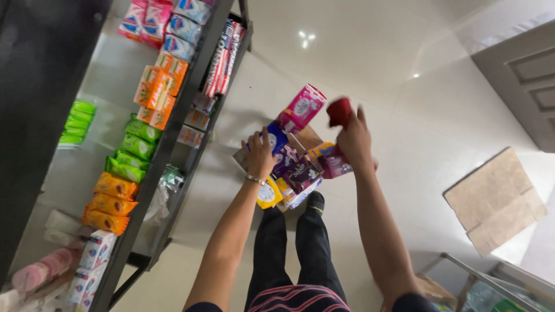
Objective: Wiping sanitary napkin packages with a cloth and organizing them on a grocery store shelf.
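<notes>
A red pack (339, 111) is pinched in the right hand (354, 141), raised above an open box (306, 138) of mixed packets on the floor (404, 173). The left hand (260, 156) reaches into the box, grip spread over a blue packet (276, 137). A shelf (167, 138) of soaps stands to the left

Glossy plastic packets (302, 173) fill a matt cardboard box (307, 138) on the smooth, shiny tiled floor (370, 63).

Shelf (151, 167) left of packet-filled box (309, 138)
</notes>
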